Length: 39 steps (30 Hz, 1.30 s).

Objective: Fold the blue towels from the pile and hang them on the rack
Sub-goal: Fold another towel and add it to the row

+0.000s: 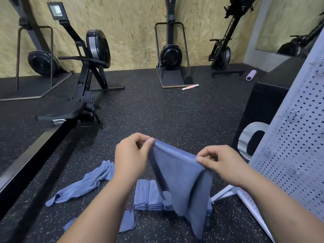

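Grip on the held towel [180, 176]: your left hand [131, 155] pinches 1 upper corner between thumb and curled fingers. Your right hand [220, 163] pinches the same top edge at its other end. Both hands are closed narrow on the cloth, with nothing else in them.

The top edge runs between the 2 grips, sloping down from the left hand to the right hand. The towel hangs from it with its long axis pointing to the floor [157, 111]. It appears already doubled once, though the layers are hard to separate in this view.

Below it on the floor lies the folded stack [149, 195]. A loose towel [87, 181] lies to the left of the stack, apart from it. The rack [289, 137], a white perforated panel with hooks, stands to your right, so your right hand is the nearer one to it.

Judgement: the fold is in hand and the hanging is not yet begun. The next move likely turns on bringing the 2 pinched ends together with the edge kept level.
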### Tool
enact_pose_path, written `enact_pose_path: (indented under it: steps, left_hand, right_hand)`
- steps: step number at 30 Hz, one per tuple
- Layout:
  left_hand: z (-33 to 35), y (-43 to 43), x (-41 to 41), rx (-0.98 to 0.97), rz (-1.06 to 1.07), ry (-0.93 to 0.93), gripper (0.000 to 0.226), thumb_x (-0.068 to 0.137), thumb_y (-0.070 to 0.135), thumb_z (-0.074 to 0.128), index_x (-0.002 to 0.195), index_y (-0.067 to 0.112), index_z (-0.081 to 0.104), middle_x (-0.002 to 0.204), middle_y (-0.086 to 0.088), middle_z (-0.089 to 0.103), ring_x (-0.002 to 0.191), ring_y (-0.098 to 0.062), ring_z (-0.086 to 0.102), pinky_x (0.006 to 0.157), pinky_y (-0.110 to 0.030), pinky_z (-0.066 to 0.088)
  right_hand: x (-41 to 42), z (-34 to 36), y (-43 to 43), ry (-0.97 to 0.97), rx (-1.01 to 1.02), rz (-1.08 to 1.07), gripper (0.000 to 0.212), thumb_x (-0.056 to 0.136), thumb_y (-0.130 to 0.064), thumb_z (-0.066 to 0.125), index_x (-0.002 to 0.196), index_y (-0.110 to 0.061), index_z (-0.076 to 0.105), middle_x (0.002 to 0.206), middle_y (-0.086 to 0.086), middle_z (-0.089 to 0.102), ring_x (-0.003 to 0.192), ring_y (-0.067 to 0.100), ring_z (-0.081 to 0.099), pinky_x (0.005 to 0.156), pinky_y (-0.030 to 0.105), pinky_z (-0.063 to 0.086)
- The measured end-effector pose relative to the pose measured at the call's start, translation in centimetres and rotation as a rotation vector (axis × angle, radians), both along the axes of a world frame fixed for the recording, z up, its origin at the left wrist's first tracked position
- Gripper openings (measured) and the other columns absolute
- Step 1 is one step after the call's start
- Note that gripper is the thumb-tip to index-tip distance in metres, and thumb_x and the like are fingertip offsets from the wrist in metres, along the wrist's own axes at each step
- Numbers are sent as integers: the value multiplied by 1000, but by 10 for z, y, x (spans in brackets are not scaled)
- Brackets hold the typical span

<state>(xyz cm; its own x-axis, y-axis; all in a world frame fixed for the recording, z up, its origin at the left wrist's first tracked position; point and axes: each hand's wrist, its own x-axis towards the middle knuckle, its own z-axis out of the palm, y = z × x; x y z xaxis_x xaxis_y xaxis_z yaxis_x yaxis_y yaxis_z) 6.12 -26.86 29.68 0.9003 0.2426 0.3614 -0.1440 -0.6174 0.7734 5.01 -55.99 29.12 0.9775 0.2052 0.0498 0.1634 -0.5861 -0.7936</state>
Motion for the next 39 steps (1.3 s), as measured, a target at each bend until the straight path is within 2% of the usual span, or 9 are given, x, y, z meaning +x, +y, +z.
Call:
enact_pose_path:
  steps: [4, 10, 15, 17, 26, 28, 32, 36, 39]
  left_hand:
    - [-7, 11, 3, -3, 26, 34, 7, 95, 35, 77, 88, 33, 78, 72, 17, 72, 71, -1, 67, 73, -29, 54]
    - [-18, -36, -17, 26, -512, 210, 34, 97, 34, 76, 129, 42, 69, 78, 12, 72, 69, -4, 62, 76, -26, 54]
    - [-24, -51, -15, -106, -537, 240, 4, 98, 33, 75, 98, 29, 77, 74, 2, 71, 62, -7, 55, 63, -33, 51]
    - [-19, -48, -12, -151, -479, 223, 5, 97, 24, 77, 92, 23, 77, 69, 4, 70, 58, -4, 54, 58, -22, 47]
    - [-19, -15, 14, -262, -23, 99, 11, 97, 23, 76, 86, 23, 73, 60, 8, 66, 52, -3, 54, 59, -26, 43]
    - [-22, -17, 10, -116, -82, 130, 6, 95, 25, 75, 97, 29, 71, 63, 12, 66, 56, 0, 56, 63, -26, 42]
    - [-22, -38, -9, 7, -441, 212, 43, 97, 27, 73, 134, 45, 60, 74, 10, 71, 69, -4, 65, 72, -25, 53]
    - [-27, -51, -16, 78, -590, 204, 5, 99, 31, 72, 101, 35, 74, 70, 15, 65, 63, -2, 54, 64, -27, 46]
    - [-30, -49, -12, -55, -544, 247, 5, 97, 30, 73, 92, 31, 74, 67, 8, 64, 61, -8, 55, 63, -36, 55]
  right_hand:
    - [2, -2, -9, -103, -84, -145, 10, 92, -33, 81, 83, -36, 78, 74, -12, 74, 61, 1, 58, 64, 26, 47]
    - [-15, 0, 28, -124, 12, -14, 10, 95, -31, 78, 86, -35, 78, 77, -15, 74, 62, 2, 58, 62, 17, 45]
    - [-13, 0, 30, -117, 24, 10, 6, 94, -33, 79, 89, -35, 78, 79, -13, 75, 64, 3, 59, 64, 18, 48]
    - [-8, -4, 23, -82, 13, 2, 6, 94, -32, 80, 89, -34, 78, 78, -12, 74, 61, 1, 56, 64, 18, 47]
    - [-2, 2, -5, 10, -148, 35, 10, 96, -30, 78, 86, -32, 74, 75, -12, 71, 62, 7, 58, 61, 18, 45]
    - [-3, 1, 0, -61, -168, -16, 11, 97, -29, 75, 87, -33, 71, 78, -13, 70, 68, 13, 63, 61, 16, 44]
    - [-12, 4, 19, -124, -96, 36, 7, 98, -29, 73, 92, -33, 71, 82, -10, 71, 74, 14, 65, 67, 18, 48]
    - [-18, 4, 33, -125, -64, 101, 8, 97, -30, 74, 92, -36, 70, 79, -7, 72, 73, 17, 66, 68, 28, 52]
    - [-15, 3, 28, -111, -71, 70, 8, 96, -27, 76, 91, -32, 72, 79, -10, 72, 71, 14, 66, 65, 22, 51]
